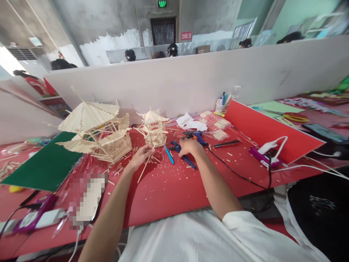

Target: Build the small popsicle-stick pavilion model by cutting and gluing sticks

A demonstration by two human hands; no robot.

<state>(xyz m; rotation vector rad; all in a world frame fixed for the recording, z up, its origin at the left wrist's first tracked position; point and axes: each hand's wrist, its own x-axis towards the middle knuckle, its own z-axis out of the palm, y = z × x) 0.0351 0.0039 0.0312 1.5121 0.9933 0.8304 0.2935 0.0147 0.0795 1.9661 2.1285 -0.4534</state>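
My left hand (141, 157) is closed, pinching thin wooden sticks (143, 169); one long stick slants down towards me. Just behind it stands a small pavilion model (155, 128) built of sticks. A larger stick pavilion (98, 131) with a wide slatted roof stands to the left. My right hand (190, 146) is curled over the blue-handled pliers (188, 162), which lie on the red table; its fingertips are partly hidden. Right behind that hand lies a blue glue gun (200, 137) with a black cord. A bright blue pen-like stick (169, 155) lies between my hands.
Stick offcuts litter the red tabletop (169, 196). Behind are white tissue (191, 122) and bagged sticks (216, 125). A red board (269, 131) and purple power strip (263, 157) stand right; a green board (43, 163) and phone (89, 200) lie left. A white partition (174, 83) closes the back.
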